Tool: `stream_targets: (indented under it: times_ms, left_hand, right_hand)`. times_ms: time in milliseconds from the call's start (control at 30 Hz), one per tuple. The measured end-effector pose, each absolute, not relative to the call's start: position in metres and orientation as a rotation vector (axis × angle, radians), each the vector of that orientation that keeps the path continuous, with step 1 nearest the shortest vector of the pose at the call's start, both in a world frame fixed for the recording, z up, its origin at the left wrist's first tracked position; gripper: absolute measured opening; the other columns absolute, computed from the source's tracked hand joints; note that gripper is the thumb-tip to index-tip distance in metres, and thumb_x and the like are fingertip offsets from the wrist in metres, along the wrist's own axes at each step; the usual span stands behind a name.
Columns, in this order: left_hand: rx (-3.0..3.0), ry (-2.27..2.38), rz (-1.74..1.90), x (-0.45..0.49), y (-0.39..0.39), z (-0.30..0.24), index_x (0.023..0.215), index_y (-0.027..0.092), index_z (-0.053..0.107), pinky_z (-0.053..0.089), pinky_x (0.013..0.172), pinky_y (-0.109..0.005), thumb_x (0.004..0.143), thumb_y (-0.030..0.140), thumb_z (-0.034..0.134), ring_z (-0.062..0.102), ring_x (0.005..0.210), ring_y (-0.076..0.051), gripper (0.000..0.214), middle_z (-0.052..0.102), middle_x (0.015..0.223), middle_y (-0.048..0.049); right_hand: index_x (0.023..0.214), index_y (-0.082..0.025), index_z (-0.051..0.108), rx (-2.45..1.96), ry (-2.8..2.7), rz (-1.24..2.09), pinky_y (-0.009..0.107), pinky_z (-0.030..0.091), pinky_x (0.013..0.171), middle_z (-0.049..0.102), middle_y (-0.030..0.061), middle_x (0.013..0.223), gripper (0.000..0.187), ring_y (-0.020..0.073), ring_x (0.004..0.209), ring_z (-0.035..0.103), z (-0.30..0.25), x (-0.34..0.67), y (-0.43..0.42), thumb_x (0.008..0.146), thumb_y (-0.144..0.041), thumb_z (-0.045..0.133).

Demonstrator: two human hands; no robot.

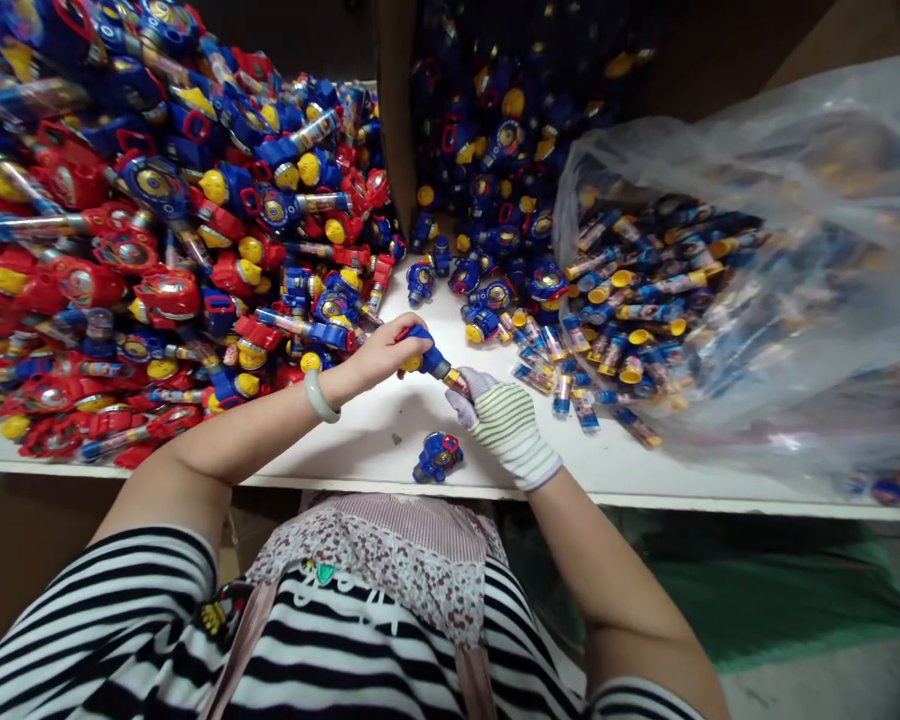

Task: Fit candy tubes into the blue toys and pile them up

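Observation:
My left hand, bare with a pale bangle on the wrist, is closed round a blue and yellow toy body above the white table. My right hand, in a striped knit glove, pinches a small tube at the toy's end. The two hands meet over the table's middle. A lone blue toy lies near the front edge, just below my hands.
A big heap of red and blue toys fills the left of the table. More blue toys spill from a cardboard box behind. A clear plastic bag of small tubes lies open at the right, with loose tubes beside it.

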State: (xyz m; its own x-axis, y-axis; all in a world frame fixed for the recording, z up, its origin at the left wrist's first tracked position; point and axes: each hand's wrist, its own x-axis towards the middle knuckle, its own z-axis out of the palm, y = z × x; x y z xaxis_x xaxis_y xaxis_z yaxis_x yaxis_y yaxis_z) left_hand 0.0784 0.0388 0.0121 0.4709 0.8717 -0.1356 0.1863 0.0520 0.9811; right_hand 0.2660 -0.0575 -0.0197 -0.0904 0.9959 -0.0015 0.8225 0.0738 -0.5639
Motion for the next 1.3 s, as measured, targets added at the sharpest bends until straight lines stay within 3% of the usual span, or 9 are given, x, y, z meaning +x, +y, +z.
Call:
stream_targets:
  times_ms: [200,400,567,800,1000,1067,1133,1200,1300]
  left_hand:
    - [1.664,0.817,0.615,0.070,0.035,0.021,0.089,0.017,0.057,0.047,0.056,-0.021,0.072,0.031,0.065,0.053,0.064,-0.010,0.023,0.056,0.079,0.0004]
    - [1.756,0.962,0.750,0.069,0.035,0.017,0.087,0.018,0.056,0.046,0.067,-0.026,0.079,0.035,0.059,0.051,0.071,-0.013,0.019,0.055,0.079,-0.0001]
    - [1.918,0.664,0.778,0.065,0.036,0.021,0.089,0.019,0.060,0.047,0.080,-0.032,0.073,0.039,0.065,0.055,0.084,-0.018,0.027,0.059,0.087,-0.0048]
    - [1.690,0.950,0.601,0.071,0.041,0.024,0.087,0.018,0.055,0.045,0.060,-0.026,0.078,0.035,0.058,0.049,0.061,-0.013,0.019,0.054,0.072,0.0005]
    - [2.019,0.452,0.693,0.061,0.045,0.037,0.088,0.020,0.061,0.048,0.080,-0.034,0.073,0.040,0.067,0.057,0.082,-0.020,0.026,0.060,0.086,-0.0072]
    - [2.115,0.498,0.624,0.053,0.061,0.055,0.090,0.020,0.061,0.048,0.079,-0.033,0.076,0.044,0.067,0.058,0.083,-0.020,0.028,0.062,0.088,-0.0067]
    - [2.205,0.791,0.808,0.040,0.094,0.080,0.095,0.020,0.060,0.047,0.081,-0.032,0.081,0.048,0.064,0.058,0.089,-0.019,0.031,0.062,0.093,-0.0048]
    - [2.242,1.240,1.224,0.020,0.142,0.111,0.101,0.020,0.056,0.045,0.087,-0.030,0.089,0.043,0.060,0.055,0.097,-0.017,0.026,0.059,0.100,-0.0020]
    - [2.284,1.684,1.584,-0.015,0.216,0.152,0.111,0.016,0.050,0.040,0.099,-0.025,0.089,0.024,0.066,0.050,0.105,-0.010,0.027,0.053,0.109,-0.0009]
  right_hand:
    - [0.096,-0.015,0.065,-1.403,-1.525,1.408,0.026,0.037,0.053,0.057,0.0020,0.061,0.062,0.0142,0.051,0.047,-0.023,0.260,-0.063,0.095,-0.064,0.027]
    - [0.087,-0.019,0.062,-1.655,-1.553,1.043,0.025,0.036,0.058,0.062,0.0049,0.076,0.045,0.0153,0.063,0.050,-0.014,0.259,-0.059,0.079,-0.063,0.060]
    - [0.077,-0.020,0.057,-1.142,-1.221,1.857,0.024,0.025,0.040,0.026,-0.0099,0.042,0.065,0.0097,0.035,0.021,-0.028,0.258,-0.060,0.087,-0.076,0.026]
    - [0.086,-0.021,0.062,-1.683,-1.677,1.010,0.028,0.037,0.057,0.060,0.0041,0.070,0.052,0.0167,0.061,0.053,-0.011,0.263,-0.055,0.081,-0.071,0.050]
    - [0.085,-0.018,0.064,-1.085,-1.145,1.869,0.024,0.027,0.039,0.035,-0.0080,0.042,0.062,0.0088,0.034,0.026,-0.027,0.257,-0.058,0.090,-0.071,0.033]
    - [0.099,-0.017,0.067,-1.071,-1.183,1.840,0.026,0.040,0.043,0.051,-0.0025,0.050,0.065,0.0120,0.040,0.044,-0.027,0.264,-0.048,0.089,-0.072,0.036]
    - [0.123,-0.021,0.062,-1.141,-1.290,1.615,0.033,0.055,0.065,0.072,0.0097,0.089,0.065,0.0203,0.078,0.068,-0.025,0.278,-0.036,0.089,-0.072,0.040]
    - [0.139,-0.027,0.050,-1.269,-1.340,1.324,0.041,0.055,0.088,0.062,0.0135,0.131,0.068,0.0249,0.116,0.062,-0.024,0.297,-0.028,0.087,-0.070,0.046]
    - [0.138,-0.026,0.050,-1.450,-1.349,1.103,0.045,0.052,0.097,0.056,0.0141,0.141,0.065,0.0262,0.123,0.058,-0.036,0.324,-0.030,0.086,-0.064,0.053]
